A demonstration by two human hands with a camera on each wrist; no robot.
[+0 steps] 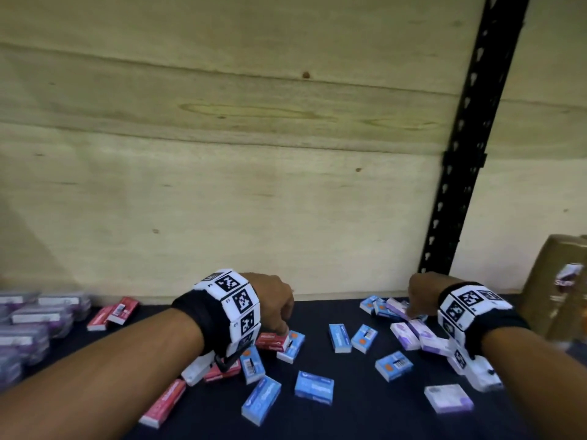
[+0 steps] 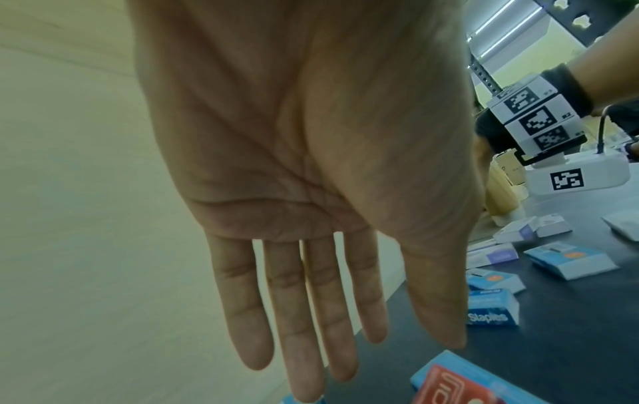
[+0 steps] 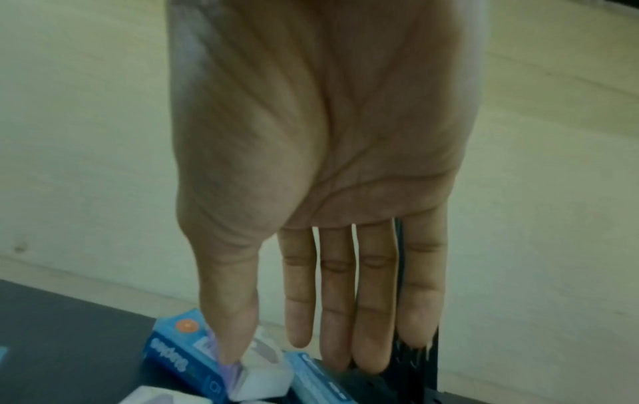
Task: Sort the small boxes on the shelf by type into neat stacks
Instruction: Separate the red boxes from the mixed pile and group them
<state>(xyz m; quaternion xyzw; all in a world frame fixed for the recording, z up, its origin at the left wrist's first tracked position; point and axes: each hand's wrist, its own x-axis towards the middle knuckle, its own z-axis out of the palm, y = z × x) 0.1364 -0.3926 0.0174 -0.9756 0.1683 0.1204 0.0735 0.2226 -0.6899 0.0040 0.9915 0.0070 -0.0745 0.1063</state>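
- Small boxes (image 1: 318,387) lie scattered across the dark shelf (image 1: 355,417), blue, red and lilac mixed (most of the sorting looks undone).
- Stacks of lilac boxes (image 1: 41,315) stand at far left, blurred; two red boxes (image 1: 114,312) sit beside them.
- Left hand (image 2: 301,191) hangs with fingers straight and spread, holding nothing, over a red box (image 1: 272,339).
- Right hand (image 3: 325,169) is likewise spread, thumb tip touching a lilac box (image 3: 255,366).
- Stack heights and box labels are hard to read.
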